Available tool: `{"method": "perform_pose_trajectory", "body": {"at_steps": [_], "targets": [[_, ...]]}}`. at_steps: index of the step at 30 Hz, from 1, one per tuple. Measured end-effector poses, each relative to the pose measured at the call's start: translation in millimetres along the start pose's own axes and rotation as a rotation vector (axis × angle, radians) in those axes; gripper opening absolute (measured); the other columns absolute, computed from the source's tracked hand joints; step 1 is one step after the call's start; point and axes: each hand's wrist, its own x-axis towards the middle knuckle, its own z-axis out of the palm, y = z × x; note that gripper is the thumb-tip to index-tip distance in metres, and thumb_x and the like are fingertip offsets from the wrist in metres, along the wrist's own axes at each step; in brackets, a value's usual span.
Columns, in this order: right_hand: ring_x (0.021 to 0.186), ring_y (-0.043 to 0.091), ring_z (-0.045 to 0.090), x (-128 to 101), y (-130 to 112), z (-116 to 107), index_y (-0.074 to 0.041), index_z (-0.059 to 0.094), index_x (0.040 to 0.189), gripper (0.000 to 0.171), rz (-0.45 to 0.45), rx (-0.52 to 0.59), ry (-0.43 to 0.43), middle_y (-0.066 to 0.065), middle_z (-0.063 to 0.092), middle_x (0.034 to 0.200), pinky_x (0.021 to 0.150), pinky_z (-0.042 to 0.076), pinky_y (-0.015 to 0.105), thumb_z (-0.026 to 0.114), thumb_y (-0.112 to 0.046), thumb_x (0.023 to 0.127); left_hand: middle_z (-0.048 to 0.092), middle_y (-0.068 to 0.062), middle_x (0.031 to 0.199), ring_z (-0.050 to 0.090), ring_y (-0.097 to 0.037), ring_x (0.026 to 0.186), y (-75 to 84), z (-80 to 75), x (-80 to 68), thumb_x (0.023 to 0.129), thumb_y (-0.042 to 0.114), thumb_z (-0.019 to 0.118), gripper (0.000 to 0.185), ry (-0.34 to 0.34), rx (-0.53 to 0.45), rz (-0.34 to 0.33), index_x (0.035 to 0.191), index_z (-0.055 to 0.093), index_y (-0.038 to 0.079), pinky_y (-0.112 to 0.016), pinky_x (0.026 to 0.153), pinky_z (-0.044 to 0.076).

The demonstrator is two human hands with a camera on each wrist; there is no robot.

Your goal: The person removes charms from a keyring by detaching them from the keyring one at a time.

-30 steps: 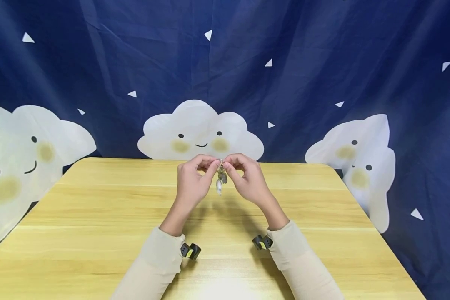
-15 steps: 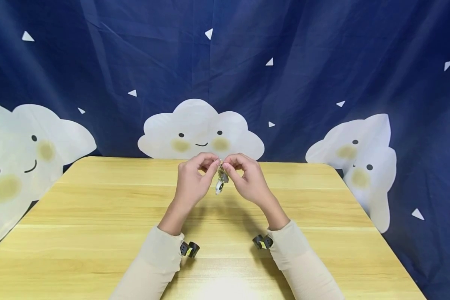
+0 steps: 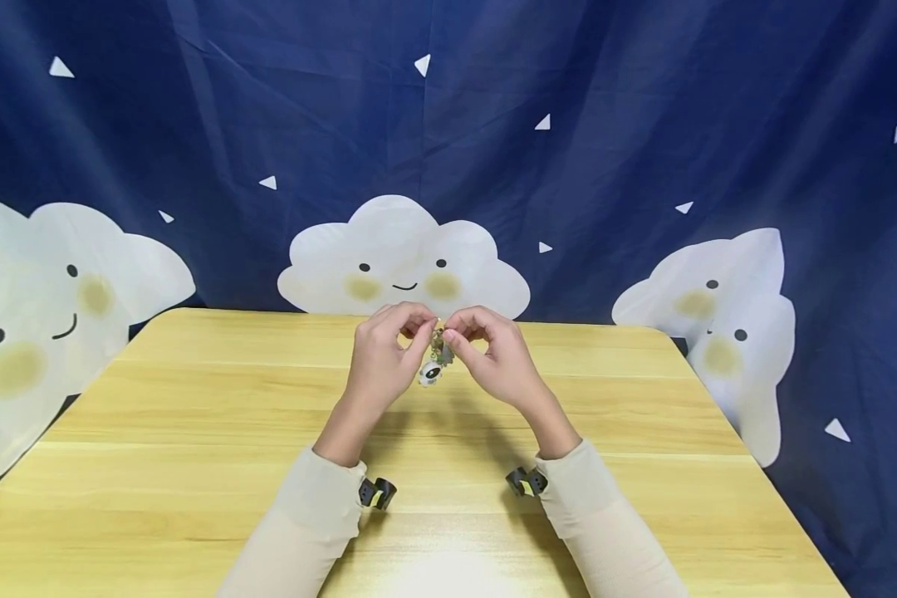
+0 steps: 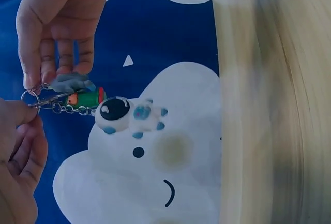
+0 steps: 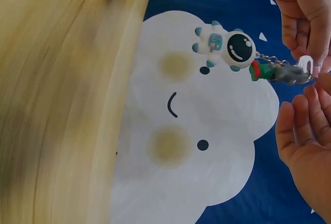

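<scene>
Keyring [image 4: 24,94]: pinched by your left hand [image 3: 389,353] and right hand [image 3: 491,353] | astronaut charm [image 4: 121,114] hangs left of grey charm [image 4: 72,83] | fingertip slip could drop everything

Yellowish table [image 3: 157,465]; seemingly wooden

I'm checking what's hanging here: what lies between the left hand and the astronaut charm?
In the left wrist view, silver chain links lie between left hand and astronaut charm, a green charm alongside.
</scene>
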Motion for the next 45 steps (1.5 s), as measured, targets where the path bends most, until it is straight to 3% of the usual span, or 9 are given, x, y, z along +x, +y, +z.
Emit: {"method": "perform_pose_trajectory", "body": {"at_steps": [13,25,33,45], "targets": [[0.080,0.013,0.062,0.6,-0.9,-2.9,-0.005,0.071,0.099,0.005,-0.018,-0.101,-0.014,0.001,0.067,0.088,0.074,0.055,0.032,0.067,-0.008,0.099,0.066,-0.008,0.083,0.061,-0.021,0.075,1.0,-1.2,0.2,0.094,0.000,0.070,0.006,-0.064,0.001,-0.014,0.093,0.065,0.002,-0.032,0.070,0.055],[0.082,0.016,0.063,1.2,-0.6,-5.9,-0.003,0.073,0.094,0.011,-0.171,-0.215,0.002,0.003,0.069,0.085,0.073,0.055,0.039,0.064,-0.008,0.098,0.062,-0.007,0.092,0.055,-0.024,0.086,0.5,-8.1,1.1,0.100,0.004,0.064,0.005,-0.247,0.037,-0.043,0.097,0.060,0.004,-0.033,0.074,0.050],[0.081,0.017,0.060,0.9,-0.8,-6.3,-0.002,0.074,0.092,0.011,-0.181,-0.211,-0.049,0.005,0.070,0.087,0.073,0.055,0.042,0.064,-0.004,0.098,0.059,-0.008,0.092,0.052,-0.024,0.087,-2.1,-8.8,0.6,0.098,0.004,0.064,0.005,-0.299,0.086,0.026,0.097,0.059,0.003,-0.035,0.075,0.049],[0.076,0.014,0.061,0.7,2.4,-7.4,-0.003,0.074,0.090,0.012,-0.187,-0.181,-0.069,0.000,0.070,0.081,0.069,0.054,0.034,0.064,-0.004,0.097,0.062,-0.006,0.089,0.055,-0.025,0.089,-7.1,-8.3,0.3,0.095,0.002,0.065,0.005,-0.263,0.076,0.152,0.094,0.060,0.003,-0.034,0.078,0.050]]}}
